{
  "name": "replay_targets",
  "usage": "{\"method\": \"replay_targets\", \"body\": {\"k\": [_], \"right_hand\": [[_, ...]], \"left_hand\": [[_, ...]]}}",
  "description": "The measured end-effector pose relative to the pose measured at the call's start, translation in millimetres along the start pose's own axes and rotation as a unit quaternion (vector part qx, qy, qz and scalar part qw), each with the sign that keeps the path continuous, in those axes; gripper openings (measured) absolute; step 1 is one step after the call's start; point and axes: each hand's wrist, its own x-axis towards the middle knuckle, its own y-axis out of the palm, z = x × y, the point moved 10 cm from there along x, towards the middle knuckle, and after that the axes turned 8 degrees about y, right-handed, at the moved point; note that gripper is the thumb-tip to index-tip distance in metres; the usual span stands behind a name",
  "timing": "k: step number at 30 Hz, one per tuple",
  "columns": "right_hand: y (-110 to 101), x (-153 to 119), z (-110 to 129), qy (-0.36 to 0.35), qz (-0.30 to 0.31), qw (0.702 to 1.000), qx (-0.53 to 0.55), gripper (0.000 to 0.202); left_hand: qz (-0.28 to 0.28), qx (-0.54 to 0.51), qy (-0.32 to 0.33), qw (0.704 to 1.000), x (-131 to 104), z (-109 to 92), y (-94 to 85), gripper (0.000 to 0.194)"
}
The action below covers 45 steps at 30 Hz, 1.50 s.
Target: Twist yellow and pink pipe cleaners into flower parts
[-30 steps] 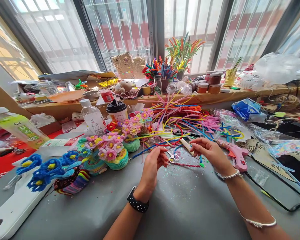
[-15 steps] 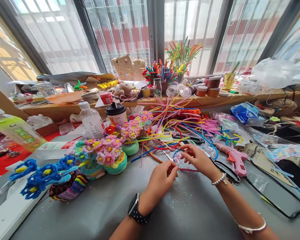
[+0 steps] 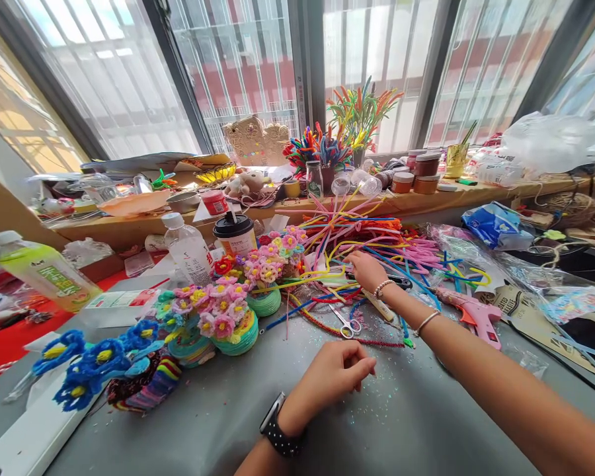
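My left hand (image 3: 338,367) hovers over the front of the grey table, its fingers curled and thumb pressed toward them. Whatever it may hold is too small or hidden to see. Stretched forward, my right hand (image 3: 369,272) is at the near edge of a heap of colourful pipe cleaners (image 3: 377,239), its fingers drawn together. I cannot make out what lies between its fingertips. Small scissors (image 3: 348,326) with white handles lie between the two hands. Beside them runs a dark red pipe cleaner (image 3: 379,343). A wooden-looking stick (image 3: 379,307) rests under my right wrist.
On the left stand pipe-cleaner flowers in pots: pink ones (image 3: 223,307) and blue ones (image 3: 99,357). Behind are a clear bottle (image 3: 187,248) and a lidded cup (image 3: 235,236). A pink glue gun (image 3: 478,314) lies right of my right forearm. Jars (image 3: 426,173) line the windowsill.
My right hand has moved forward from beside the left hand to the pipe-cleaner heap. My left hand has shifted slightly toward me and right. The scissors and dark red pipe cleaner are more exposed.
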Motion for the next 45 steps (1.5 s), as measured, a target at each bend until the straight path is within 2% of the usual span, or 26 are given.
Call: {"method": "replay_targets", "body": {"k": [5, 10, 14, 17, 20, 25, 34, 36, 38, 42, 45], "right_hand": [[-1.6, 21.5, -1.8, -0.001, -0.028, 0.997, -0.075, 0.041], [-9.4, 38.4, -9.0, -0.016, -0.021, 0.991, -0.133, 0.029], [-27.3, 52.7, -20.3, -0.012, -0.053, 0.984, -0.169, 0.025], [-43.5, 61.2, -38.3, 0.031, -0.094, 0.978, -0.186, 0.029], [-52.9, 63.3, -59.6, 0.075, -0.118, 0.971, -0.193, 0.029], [-57.5, 60.6, -82.6, 0.107, -0.125, 0.968, -0.192, 0.029], [-77.9, 67.8, -89.3, 0.128, -0.150, 0.964, -0.179, 0.035], [-75.6, 67.0, -83.1, 0.107, -0.144, 0.967, -0.180, 0.033], [-64.4, 66.5, -66.7, 0.053, -0.123, 0.974, -0.181, 0.031], [-19.7, 66.3, -26.2, -0.058, -0.030, 0.981, -0.184, 0.025], [3.4, 70.7, -11.1, -0.064, 0.002, 0.980, -0.189, 0.020]], "left_hand": [[0.030, -0.071, -0.013, 0.997, 0.3, 4.8, 9.1, 0.031], [0.028, -0.078, -0.010, 0.997, -0.5, 4.2, 9.2, 0.029], [0.024, -0.081, -0.007, 0.996, -0.7, 2.9, 8.0, 0.029], [0.020, -0.076, -0.010, 0.997, -1.0, 4.3, 7.6, 0.028], [0.012, -0.058, -0.002, 0.998, -1.4, 4.3, 6.6, 0.027], [0.030, -0.044, 0.013, 0.999, -1.8, 3.7, 10.6, 0.028], [0.025, -0.018, 0.010, 0.999, -1.9, 7.4, 9.2, 0.030], [0.025, -0.005, 0.008, 1.000, -1.8, 6.6, 8.7, 0.029], [0.018, 0.011, 0.013, 1.000, -1.2, 4.4, 6.8, 0.027], [0.003, 0.033, 0.032, 0.999, -0.4, -0.1, 3.7, 0.024], [0.008, 0.049, 0.032, 0.998, -0.8, -0.5, 4.1, 0.023]]}}
